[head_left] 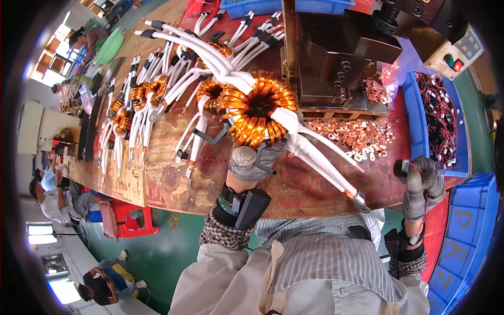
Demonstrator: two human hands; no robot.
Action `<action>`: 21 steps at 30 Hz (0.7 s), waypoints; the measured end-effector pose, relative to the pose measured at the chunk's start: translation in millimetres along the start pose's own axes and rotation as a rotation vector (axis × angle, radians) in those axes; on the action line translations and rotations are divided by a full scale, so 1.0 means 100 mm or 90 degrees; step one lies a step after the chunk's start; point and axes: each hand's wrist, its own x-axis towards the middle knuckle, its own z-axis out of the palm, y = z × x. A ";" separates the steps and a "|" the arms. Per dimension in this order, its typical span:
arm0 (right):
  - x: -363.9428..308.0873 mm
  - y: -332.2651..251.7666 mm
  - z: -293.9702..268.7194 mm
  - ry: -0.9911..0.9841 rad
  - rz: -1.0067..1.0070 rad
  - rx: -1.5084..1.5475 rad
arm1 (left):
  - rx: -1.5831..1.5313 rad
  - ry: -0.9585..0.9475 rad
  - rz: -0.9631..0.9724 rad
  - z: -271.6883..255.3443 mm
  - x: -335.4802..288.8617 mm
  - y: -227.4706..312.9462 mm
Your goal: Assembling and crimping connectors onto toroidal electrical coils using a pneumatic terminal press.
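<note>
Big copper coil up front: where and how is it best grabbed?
Probably by the rounded near rim of the big copper coil, from below, where the left hand is: the white leads leave the ring at its upper left and lower right.

On the workbench (262,202), the press (328,71) has a heap of terminal lugs (362,139) at its front, a spread of finished toroidal inductors (157,90) to its left and a plastic tray (252,7) behind it. Before the press and to its left, the left hand (254,160) holds one toroidal inductor (281,94) above the bench. Right of the press sits a bin (416,123) with wired components (438,113) inside; the right hand (426,181) is to the press's right, nearer the person.
</note>
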 end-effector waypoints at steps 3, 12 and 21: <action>0.17 -0.09 0.10 -0.123 -0.190 -0.040 | -0.409 0.019 -0.006 -0.08 -0.02 0.03; 0.11 0.02 0.21 -0.323 -0.113 0.128 | -0.893 -0.296 0.144 -0.12 0.37 0.26; 0.07 0.05 0.21 -0.389 -0.188 0.246 | -0.840 -0.173 0.089 -0.04 0.29 0.52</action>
